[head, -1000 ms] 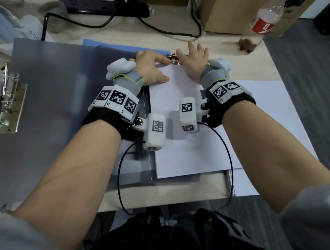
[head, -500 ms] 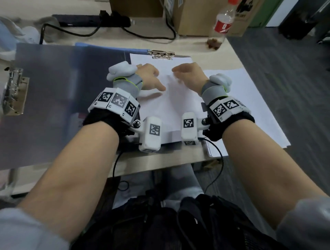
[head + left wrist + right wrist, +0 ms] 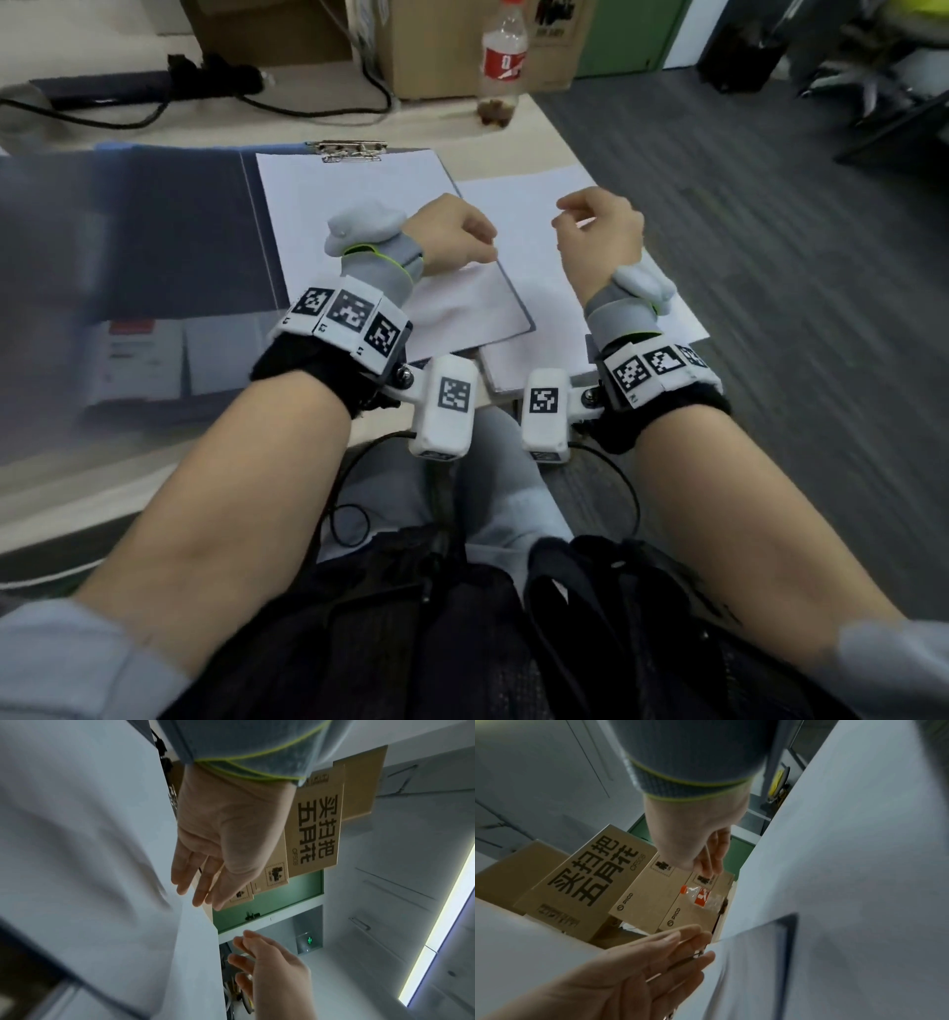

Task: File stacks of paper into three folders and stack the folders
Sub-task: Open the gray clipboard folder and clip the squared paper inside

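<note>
An open grey folder (image 3: 179,231) lies on the desk with its cover spread to the left. A white paper stack (image 3: 349,205) sits in its right half under a metal clip (image 3: 352,150) at the far edge. My left hand (image 3: 457,236) hovers over the near right part of this stack with straight, relaxed fingers (image 3: 195,892) and holds nothing. My right hand (image 3: 595,226) hangs just to the right, over a loose paper stack (image 3: 524,200) beside the folder. Its fingers (image 3: 711,860) are loosely bent and hold nothing.
A plastic bottle (image 3: 503,61) with a red label stands at the desk's far right corner, in front of cardboard boxes (image 3: 411,46). A black power strip (image 3: 128,87) and cables lie at the back left. The desk's right edge runs just past the loose paper.
Both hands have left the clip at the folder's far edge and drawn back toward me, off the paper. The right hand has moved right, over the loose stack.
</note>
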Motion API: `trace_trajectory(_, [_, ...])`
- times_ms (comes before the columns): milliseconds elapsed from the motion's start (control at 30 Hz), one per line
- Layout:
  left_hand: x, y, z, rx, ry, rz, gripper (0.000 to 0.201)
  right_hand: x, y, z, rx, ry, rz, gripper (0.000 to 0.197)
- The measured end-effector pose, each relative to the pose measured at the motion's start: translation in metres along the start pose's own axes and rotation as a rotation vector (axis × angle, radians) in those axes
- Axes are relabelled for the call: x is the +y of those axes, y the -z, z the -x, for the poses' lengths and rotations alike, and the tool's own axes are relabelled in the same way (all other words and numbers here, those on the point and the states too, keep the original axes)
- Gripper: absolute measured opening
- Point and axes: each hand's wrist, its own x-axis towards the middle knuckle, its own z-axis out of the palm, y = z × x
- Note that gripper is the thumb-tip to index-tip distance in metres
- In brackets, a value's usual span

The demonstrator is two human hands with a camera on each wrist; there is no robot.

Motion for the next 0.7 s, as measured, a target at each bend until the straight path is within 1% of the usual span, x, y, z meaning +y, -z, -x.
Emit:
trace_trajectory(67, [0.009, -0.015, -0.004, -0.002, -0.024, 0.045, 0.033, 0.019, 0.015, -0.002, 0.017, -0.059, 0.117, 0.03])
trace_trajectory(167, [0.022, -0.036, -0.011, -0.024, -0.053, 0.074, 0.032, 0.044, 0.031, -0.006, -0.054, -0.213, 0.283, 0.038])
trace_trajectory(233, [0.028, -0.049, -0.018, -0.044, -0.061, 0.082, 0.032, 0.056, 0.035, -0.007, -0.117, -0.249, 0.452, 0.037])
trace_trajectory(300, [0.032, -0.061, -0.022, -0.067, -0.056, 0.058, 0.033, 0.065, 0.036, -0.008, -0.156, -0.266, 0.512, 0.039])
trace_trajectory(433, [0.031, -0.081, -0.031, -0.104, -0.019, -0.014, 0.033, 0.076, 0.036, -0.01, -0.176, -0.3, 0.361, 0.045])
trace_trajectory(500, [0.03, -0.087, -0.036, -0.107, -0.006, -0.028, 0.032, 0.078, 0.038, -0.011, -0.138, -0.294, 0.307, 0.046])
trace_trajectory(533, [0.031, -0.09, -0.04, -0.102, 0.001, -0.032, 0.032, 0.081, 0.041, -0.013, -0.112, -0.292, 0.286, 0.044])
trace_trajectory(600, [0.027, -0.089, -0.04, -0.081, 0.004, -0.013, 0.03, 0.079, 0.041, -0.009, -0.075, -0.239, 0.251, 0.039])
trace_trajectory(667, [0.025, -0.088, -0.046, -0.064, 0.03, 0.059, 0.029, 0.073, 0.045, -0.01, -0.05, -0.2, 0.198, 0.032])
trace_trajectory(700, [0.024, -0.088, -0.048, -0.069, 0.049, 0.132, 0.03, 0.071, 0.045, -0.01, -0.045, -0.185, 0.159, 0.028])
